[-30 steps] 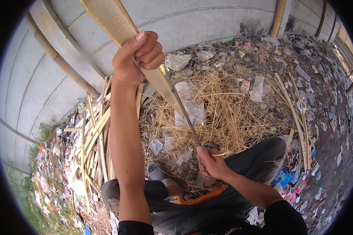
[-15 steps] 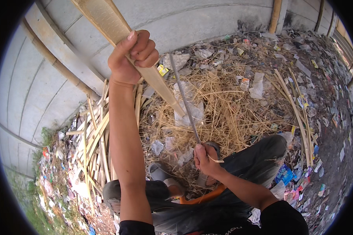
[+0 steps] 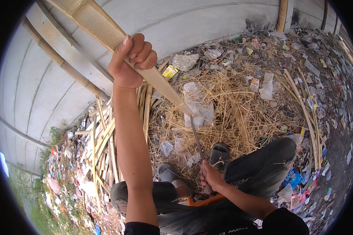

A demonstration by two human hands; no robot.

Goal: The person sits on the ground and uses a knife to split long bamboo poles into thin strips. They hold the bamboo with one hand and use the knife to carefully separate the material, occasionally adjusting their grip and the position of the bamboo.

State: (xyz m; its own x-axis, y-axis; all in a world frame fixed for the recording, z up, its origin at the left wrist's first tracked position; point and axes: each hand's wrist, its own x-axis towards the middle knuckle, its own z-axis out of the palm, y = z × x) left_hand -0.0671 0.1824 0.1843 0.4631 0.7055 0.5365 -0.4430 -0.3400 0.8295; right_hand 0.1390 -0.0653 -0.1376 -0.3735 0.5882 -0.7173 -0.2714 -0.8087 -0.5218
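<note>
Nearest us, our right hand (image 3: 211,176) is closed around the handle of a long, narrow, dark metal blade (image 3: 196,137), which meets the lower end of a flat, pale tan wooden strip (image 3: 161,83). Our left hand (image 3: 132,60) grips that strip farther up, so it slants above loose, straw-coloured curled shavings (image 3: 239,107) on the littered ground. Beyond them we see a grey panelled wall (image 3: 208,23).
</note>
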